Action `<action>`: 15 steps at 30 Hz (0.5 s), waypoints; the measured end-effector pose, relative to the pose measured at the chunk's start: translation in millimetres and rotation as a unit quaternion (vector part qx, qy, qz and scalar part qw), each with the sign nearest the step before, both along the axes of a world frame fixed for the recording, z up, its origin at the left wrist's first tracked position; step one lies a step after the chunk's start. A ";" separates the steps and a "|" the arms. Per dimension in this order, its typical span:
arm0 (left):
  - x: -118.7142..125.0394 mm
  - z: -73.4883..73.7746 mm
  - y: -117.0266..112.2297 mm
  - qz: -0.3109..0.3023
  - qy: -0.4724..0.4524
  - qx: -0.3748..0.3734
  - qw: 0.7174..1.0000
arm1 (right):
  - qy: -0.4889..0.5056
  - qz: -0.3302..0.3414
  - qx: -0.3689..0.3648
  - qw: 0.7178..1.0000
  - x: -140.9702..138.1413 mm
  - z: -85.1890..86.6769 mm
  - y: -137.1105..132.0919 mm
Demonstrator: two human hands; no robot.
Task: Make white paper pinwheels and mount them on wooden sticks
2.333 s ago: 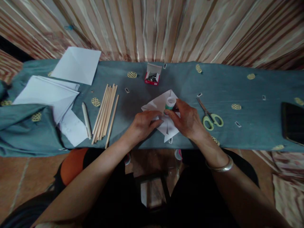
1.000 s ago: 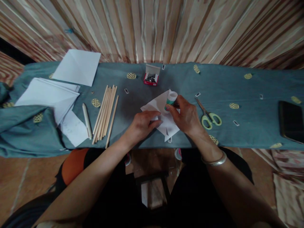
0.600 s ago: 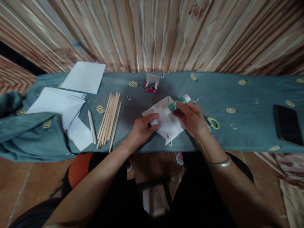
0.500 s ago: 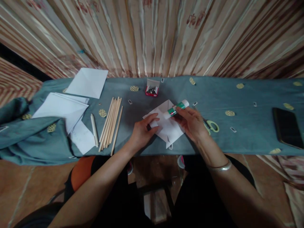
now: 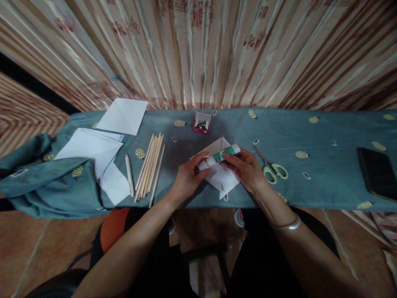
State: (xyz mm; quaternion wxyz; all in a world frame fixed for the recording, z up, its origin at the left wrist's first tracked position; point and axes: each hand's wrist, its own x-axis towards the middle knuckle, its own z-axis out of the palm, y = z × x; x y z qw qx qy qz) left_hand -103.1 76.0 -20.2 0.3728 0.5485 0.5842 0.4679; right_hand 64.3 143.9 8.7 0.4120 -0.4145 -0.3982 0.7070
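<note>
A glue stick (image 5: pixel 218 157) with a green and white label lies slantwise between my two hands, above a folded sheet of white paper (image 5: pixel 226 179). My right hand (image 5: pixel 245 165) grips its barrel near the right end, thumb on top. At the other end, the thumb and forefinger of my left hand (image 5: pixel 188 176) close around the white tip, which looks like the cap. Folds and a small raised flap show in the paper, partly covered by the hands. Scissors (image 5: pixel 271 167) with light green handles rest right of my right hand.
Left of my hands lie several wooden sticks (image 5: pixel 150 167), a whitish pen-like stick (image 5: pixel 129 175) and white paper sheets (image 5: pixel 87 145). Another sheet (image 5: pixel 124 116) lies behind them. A small red box (image 5: pixel 201 123) of metal pieces stands at the back. A dark phone (image 5: pixel 376 171) lies far right.
My right hand has brought the glue stick left and down, so its left end now meets my left hand's fingers. The view has shifted slightly, showing more of the scissors.
</note>
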 end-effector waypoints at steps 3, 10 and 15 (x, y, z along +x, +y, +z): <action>-0.7 0.0 -0.3 -0.001 0.007 0.007 1.000 | -0.003 0.001 0.006 1.000 -0.7 0.0 -1.3; -0.8 -1.4 -1.4 -0.007 0.024 0.015 1.000 | -0.014 0.010 0.005 1.000 -2.9 0.4 -2.8; -1.6 1.8 -2.4 -0.013 0.036 0.027 0.999 | 0.013 0.012 -0.027 0.999 -3.3 3.0 -3.5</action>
